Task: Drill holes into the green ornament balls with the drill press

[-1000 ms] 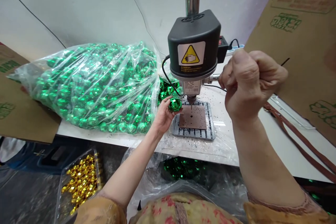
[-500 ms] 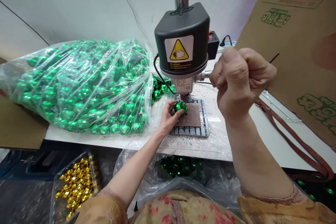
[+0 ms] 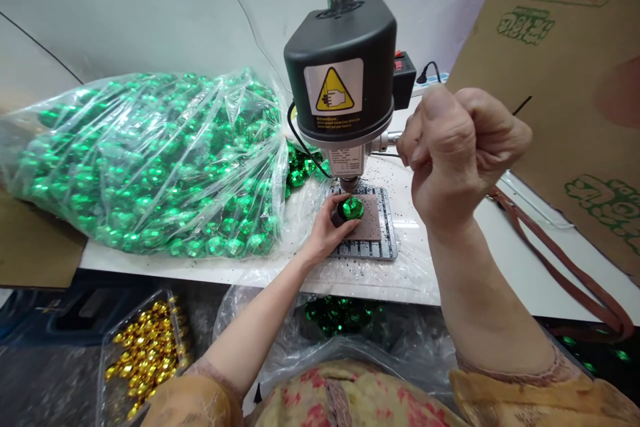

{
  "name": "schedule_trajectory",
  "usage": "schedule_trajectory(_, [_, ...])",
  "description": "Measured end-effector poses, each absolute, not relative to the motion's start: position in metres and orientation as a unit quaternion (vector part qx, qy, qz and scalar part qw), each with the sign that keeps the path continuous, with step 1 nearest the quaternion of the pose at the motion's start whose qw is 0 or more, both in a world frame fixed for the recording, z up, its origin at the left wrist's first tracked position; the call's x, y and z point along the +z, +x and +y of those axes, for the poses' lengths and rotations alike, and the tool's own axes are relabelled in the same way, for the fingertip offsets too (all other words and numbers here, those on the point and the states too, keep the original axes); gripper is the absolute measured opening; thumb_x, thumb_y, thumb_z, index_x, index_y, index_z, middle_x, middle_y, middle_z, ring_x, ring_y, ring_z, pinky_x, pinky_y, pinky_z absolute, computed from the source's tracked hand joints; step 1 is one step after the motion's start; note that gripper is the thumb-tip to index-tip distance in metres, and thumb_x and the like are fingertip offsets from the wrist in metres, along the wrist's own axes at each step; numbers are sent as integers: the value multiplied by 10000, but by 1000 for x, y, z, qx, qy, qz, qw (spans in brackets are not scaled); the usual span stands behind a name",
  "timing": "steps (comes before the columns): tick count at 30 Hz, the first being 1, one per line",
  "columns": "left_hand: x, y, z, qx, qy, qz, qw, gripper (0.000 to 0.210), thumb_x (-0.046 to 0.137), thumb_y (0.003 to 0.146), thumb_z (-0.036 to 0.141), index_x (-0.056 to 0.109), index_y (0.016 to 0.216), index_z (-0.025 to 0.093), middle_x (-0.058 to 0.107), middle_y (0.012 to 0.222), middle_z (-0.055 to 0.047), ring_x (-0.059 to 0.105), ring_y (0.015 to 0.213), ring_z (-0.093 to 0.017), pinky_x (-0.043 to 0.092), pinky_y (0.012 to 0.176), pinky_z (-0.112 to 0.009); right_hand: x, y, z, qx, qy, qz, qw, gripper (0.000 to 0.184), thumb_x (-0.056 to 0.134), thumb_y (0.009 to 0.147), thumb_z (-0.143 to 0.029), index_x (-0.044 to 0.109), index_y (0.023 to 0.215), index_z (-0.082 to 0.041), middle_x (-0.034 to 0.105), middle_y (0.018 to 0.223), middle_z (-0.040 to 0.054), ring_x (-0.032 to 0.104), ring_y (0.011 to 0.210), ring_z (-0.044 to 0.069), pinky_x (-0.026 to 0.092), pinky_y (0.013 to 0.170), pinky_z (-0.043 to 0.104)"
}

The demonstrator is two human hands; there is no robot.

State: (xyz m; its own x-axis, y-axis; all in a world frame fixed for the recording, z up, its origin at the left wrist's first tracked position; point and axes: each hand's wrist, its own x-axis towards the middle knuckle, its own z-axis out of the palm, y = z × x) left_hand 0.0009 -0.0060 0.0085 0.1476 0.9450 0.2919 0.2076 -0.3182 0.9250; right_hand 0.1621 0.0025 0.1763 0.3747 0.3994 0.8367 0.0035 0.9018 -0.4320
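Observation:
A shiny green faceted ball [image 3: 353,209] is held between the thumb and fingers of my left hand [image 3: 327,225]. It sits under the chuck [image 3: 349,183] of a small drill press [image 3: 340,73], over a brownish board [image 3: 369,227] on the slotted metal base [image 3: 387,240]. Dark specks are scattered about the base. To the right of the machine, my right hand [image 3: 457,147] is closed in a fist around the drill press's feed handle [image 3: 393,138]; most of the handle is hidden by the fingers.
A large clear bag of green balls [image 3: 160,167] lies at left on the white table [image 3: 165,267]. Below stands a clear bin [image 3: 103,373] of gold balls [image 3: 147,347]. More green balls [image 3: 345,313] lie in plastic under the table edge. A cardboard box [image 3: 565,93] and brown strap [image 3: 565,273] are at right.
My left hand has shifted the green ball slightly right, and more of the ball shows between the fingers. My right hand stays at the handle. The whole view has moved a little.

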Motion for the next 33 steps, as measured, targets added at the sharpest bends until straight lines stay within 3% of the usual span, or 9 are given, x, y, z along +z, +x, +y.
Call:
schedule_trajectory(9, [10, 6, -12, 476, 649, 455, 381, 514, 846, 761, 293, 590, 1202, 222, 687, 1151, -70, 643, 1145, -262, 504, 1033, -424, 174, 163, -2, 105, -253, -550, 789, 525, 590, 924, -453, 275, 568, -231, 296, 470, -24, 325, 425, 119, 270, 427, 350])
schedule_trajectory(25, [13, 7, -15, 480, 649, 452, 379, 508, 841, 770, 295, 591, 1207, 227, 684, 1142, -71, 644, 1133, -263, 499, 1028, -433, 153, 161, -1, 94, -146, -558, 812, 540, 596, 919, -297, 249, 523, -181, 256, 447, -40, 262, 411, 64, 167, 454, 319])
schedule_trajectory(33, [10, 6, -14, 474, 662, 450, 366, 508, 832, 778, 284, 587, 1219, 229, 681, 1165, -70, 645, 1122, -254, 501, 1009, -415, 141, 163, 0, 72, -117, -568, 811, 517, 602, 873, -232, 214, 536, -177, 222, 464, -52, 249, 392, 53, 192, 424, 294])
